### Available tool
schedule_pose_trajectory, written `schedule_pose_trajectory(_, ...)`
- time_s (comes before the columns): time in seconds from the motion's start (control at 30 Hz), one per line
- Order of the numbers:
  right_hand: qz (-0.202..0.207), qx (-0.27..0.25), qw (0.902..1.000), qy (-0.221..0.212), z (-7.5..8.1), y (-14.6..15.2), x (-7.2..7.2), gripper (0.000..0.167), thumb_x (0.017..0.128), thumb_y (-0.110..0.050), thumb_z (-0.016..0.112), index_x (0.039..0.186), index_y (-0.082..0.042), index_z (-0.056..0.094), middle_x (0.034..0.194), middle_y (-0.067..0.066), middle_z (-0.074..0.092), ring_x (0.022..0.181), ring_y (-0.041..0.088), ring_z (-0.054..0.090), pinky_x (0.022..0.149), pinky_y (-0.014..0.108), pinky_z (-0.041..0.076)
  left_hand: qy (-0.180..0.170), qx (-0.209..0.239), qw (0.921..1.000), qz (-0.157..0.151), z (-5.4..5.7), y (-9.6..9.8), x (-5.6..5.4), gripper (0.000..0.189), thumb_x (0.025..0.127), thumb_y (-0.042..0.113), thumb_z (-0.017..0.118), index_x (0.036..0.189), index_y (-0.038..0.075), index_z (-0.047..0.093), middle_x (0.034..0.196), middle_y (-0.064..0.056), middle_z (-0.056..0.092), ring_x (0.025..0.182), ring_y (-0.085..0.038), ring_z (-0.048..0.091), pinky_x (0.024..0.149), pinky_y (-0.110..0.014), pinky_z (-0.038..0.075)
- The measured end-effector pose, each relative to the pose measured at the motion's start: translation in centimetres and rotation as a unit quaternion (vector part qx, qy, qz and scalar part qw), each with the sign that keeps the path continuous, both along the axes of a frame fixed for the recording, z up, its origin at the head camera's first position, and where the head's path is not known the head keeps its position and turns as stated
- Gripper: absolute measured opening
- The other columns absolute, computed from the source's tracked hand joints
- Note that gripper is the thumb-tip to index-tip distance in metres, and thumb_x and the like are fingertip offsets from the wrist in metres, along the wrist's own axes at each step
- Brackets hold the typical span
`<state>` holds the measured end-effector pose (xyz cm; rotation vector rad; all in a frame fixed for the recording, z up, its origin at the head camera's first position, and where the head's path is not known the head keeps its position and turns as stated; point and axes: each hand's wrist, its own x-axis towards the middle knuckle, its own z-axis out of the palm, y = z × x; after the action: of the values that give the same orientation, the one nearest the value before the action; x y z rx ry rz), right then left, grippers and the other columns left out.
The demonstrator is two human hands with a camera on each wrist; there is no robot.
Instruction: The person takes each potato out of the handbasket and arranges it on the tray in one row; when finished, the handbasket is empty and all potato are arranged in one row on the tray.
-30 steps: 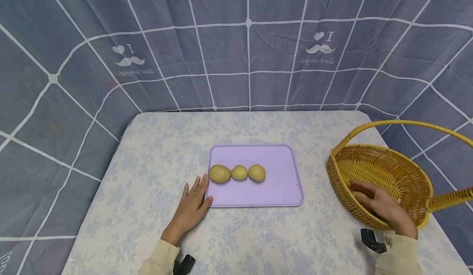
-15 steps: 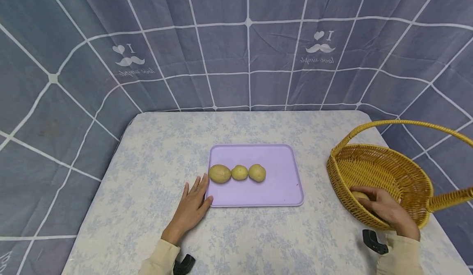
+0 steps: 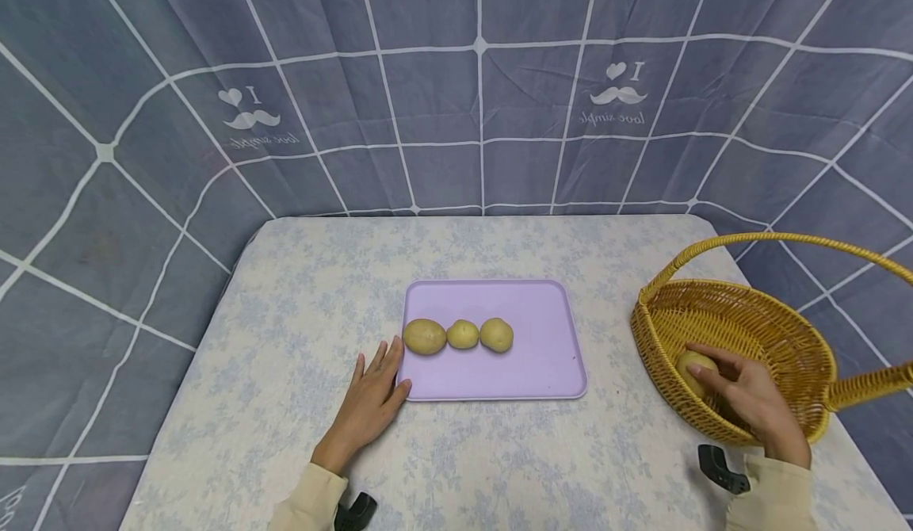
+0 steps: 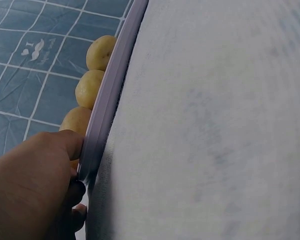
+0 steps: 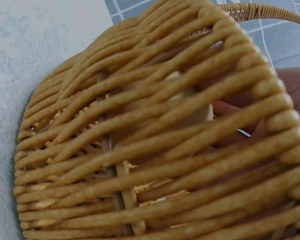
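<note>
Right hand on a potato inside the wicker basket; left hand flat against the tray edge.

Head view: right hand reaches into the wicker basket, fingers curled round a potato at the near-left inner wall. Left hand lies flat on the surface, fingers straight, thumb touching the purple tray at its left edge. Three potatoes sit in a row on the tray, touching. Left wrist view: thumb against the tray rim; hand holds nothing. Right wrist view: basket weave blocks most; pale potato and fingers show through the gaps. Judgement: potato is firm, moderately heavy, dry-skinned, not fragile; round, may roll. Grip across the widest middle.
</note>
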<state>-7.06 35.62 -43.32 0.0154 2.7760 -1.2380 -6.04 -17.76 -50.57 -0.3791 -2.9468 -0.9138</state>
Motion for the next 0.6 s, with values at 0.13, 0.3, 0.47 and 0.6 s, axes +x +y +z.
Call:
schedule_pose_trajectory(0.13, -0.017, -0.024, 0.9995, 0.012, 0.1, -0.1, 0.0, 0.053, 0.094, -0.029, 0.062, 0.135, 0.003, 0.052, 0.108, -0.026, 0.055, 0.091, -0.016, 0.051, 0.069, 0.01, 0.047, -0.001, -0.002, 1.0, 0.0, 0.0, -0.1, 0.0, 0.066, 0.098, 0.029, 0.054, 0.151, 0.004, 0.023, 0.154, -0.008, 0.027, 0.145, -0.028, 0.02, 0.117, -0.055, 0.001)
schedule_pose_trajectory(0.3, -0.029, -0.058, 0.9966, 0.052, 0.4, -0.7, -0.3, 0.048, 0.093, -0.021, 0.064, 0.135, 0.0, 0.053, 0.104, -0.03, 0.057, 0.09, -0.012, 0.055, 0.069, 0.009, 0.047, -0.003, -0.004, 1.0, -0.001, 0.0, -0.1, 0.1, 0.066, 0.098, 0.029, 0.053, 0.151, 0.004, 0.023, 0.154, -0.008, 0.027, 0.145, -0.028, 0.02, 0.117, -0.055, 0.001)
schedule_pose_trajectory(0.47, -0.017, -0.095, 0.9895, 0.107, 1.3, -2.0, -0.7, 0.042, 0.092, -0.008, 0.064, 0.132, 0.002, 0.056, 0.106, -0.025, 0.062, 0.09, -0.009, 0.059, 0.07, 0.009, 0.049, -0.002, -0.003, 1.0, -0.001, 0.0, -0.1, 0.1, 0.066, 0.098, 0.028, 0.053, 0.151, 0.004, 0.023, 0.155, -0.009, 0.027, 0.145, -0.028, 0.02, 0.117, -0.055, 0.001)
schedule_pose_trajectory(0.6, -0.003, -0.137, 0.9834, 0.119, 2.2, -3.3, -0.9, 0.042, 0.092, -0.002, 0.062, 0.133, 0.004, 0.054, 0.112, -0.019, 0.064, 0.095, -0.006, 0.061, 0.073, 0.01, 0.05, 0.002, -0.001, 1.0, -0.001, 0.0, -0.1, 0.0, 0.065, 0.098, 0.029, 0.053, 0.151, 0.004, 0.024, 0.155, -0.008, 0.027, 0.145, -0.029, 0.02, 0.117, -0.055, 0.002)
